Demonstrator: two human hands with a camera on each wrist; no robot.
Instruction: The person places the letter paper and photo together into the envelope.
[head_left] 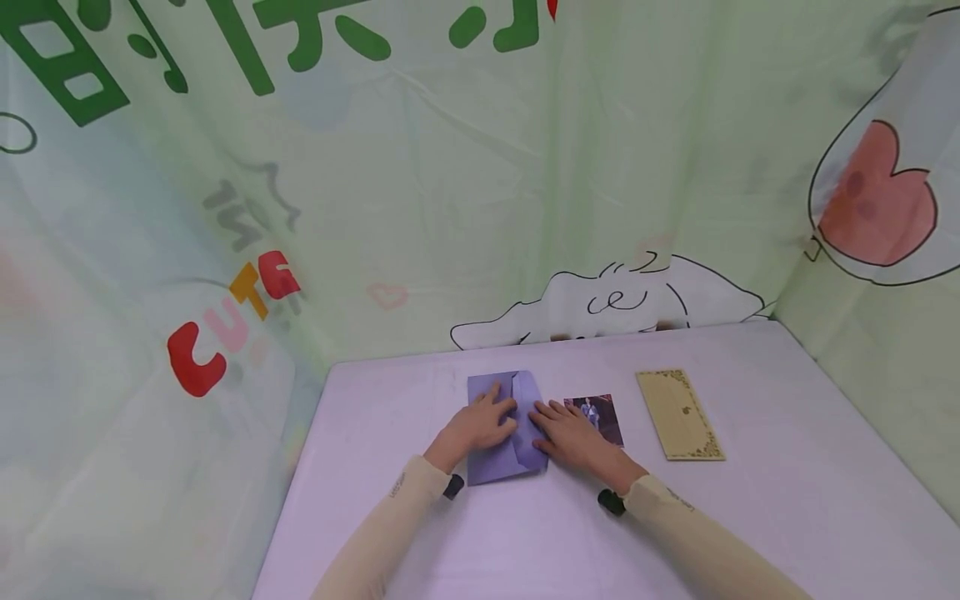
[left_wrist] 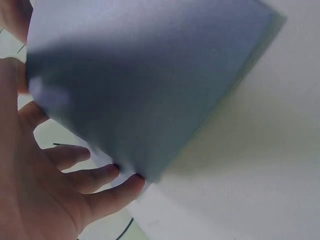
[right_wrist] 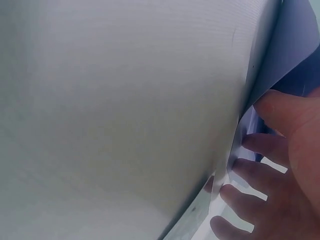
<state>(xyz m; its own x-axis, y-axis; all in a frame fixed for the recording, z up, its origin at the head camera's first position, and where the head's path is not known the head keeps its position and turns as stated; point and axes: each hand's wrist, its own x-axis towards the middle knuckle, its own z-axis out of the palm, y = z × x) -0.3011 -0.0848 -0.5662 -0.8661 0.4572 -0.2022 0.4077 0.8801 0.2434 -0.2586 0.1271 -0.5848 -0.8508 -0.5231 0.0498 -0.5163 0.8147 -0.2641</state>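
Observation:
A purple envelope (head_left: pixel 491 467) lies on the table in the head view, its flap (head_left: pixel 529 390) on the right side and partly lifted. My left hand (head_left: pixel 480 425) rests on the envelope's body with fingers spread; in the left wrist view its fingertips (left_wrist: pixel 131 188) press on the paper near an edge. At the flap's outer edge is my right hand (head_left: pixel 573 437), fingers extended. The right wrist view shows its thumb (right_wrist: pixel 282 112) against the flap and the other fingertips along the edge. A small photo (head_left: pixel 611 423) of a figure is partly hidden by the right hand.
To the right lies a tan rectangular card (head_left: pixel 678 417) with dark ornamental corners. A pale cloth covers the table (head_left: pixel 517 550). Printed curtains (head_left: pixel 450 183) hang behind and at both sides.

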